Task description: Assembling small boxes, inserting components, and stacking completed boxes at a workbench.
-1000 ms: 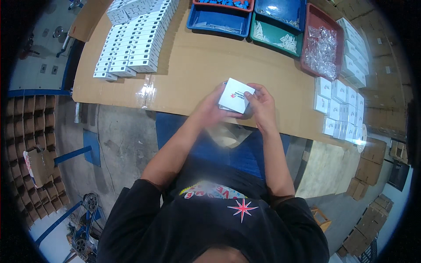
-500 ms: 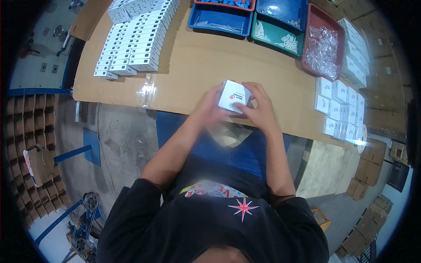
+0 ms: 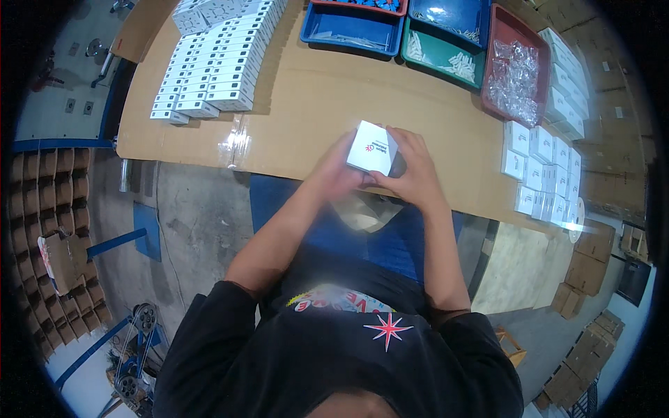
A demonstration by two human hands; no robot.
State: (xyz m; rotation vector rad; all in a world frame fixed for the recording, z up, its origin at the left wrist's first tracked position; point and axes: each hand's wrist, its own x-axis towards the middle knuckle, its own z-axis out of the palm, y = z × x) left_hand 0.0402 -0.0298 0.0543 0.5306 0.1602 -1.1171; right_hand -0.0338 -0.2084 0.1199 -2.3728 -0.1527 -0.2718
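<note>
A small white box (image 3: 369, 148) with a red and dark print on its face is held between my two hands, over the near edge of the cardboard-covered table. My left hand (image 3: 334, 169) grips its left side, its fingers partly blurred and hidden behind the box. At the other side, my right hand (image 3: 412, 167) holds it with the thumb at the lower edge and the fingers along the right. Whatever lies under the box is hidden by it.
Stacked white boxes (image 3: 209, 76) stand at the far left of the table. Behind are a blue tray (image 3: 348, 40), a green tray (image 3: 435, 64) with white pieces, and a red tray (image 3: 512, 111) with clear plastic packets. More white boxes (image 3: 536, 167) stack at the right edge.
The box has turned slightly in my hands. My right thumb has slid from the box's face down to its lower edge.
</note>
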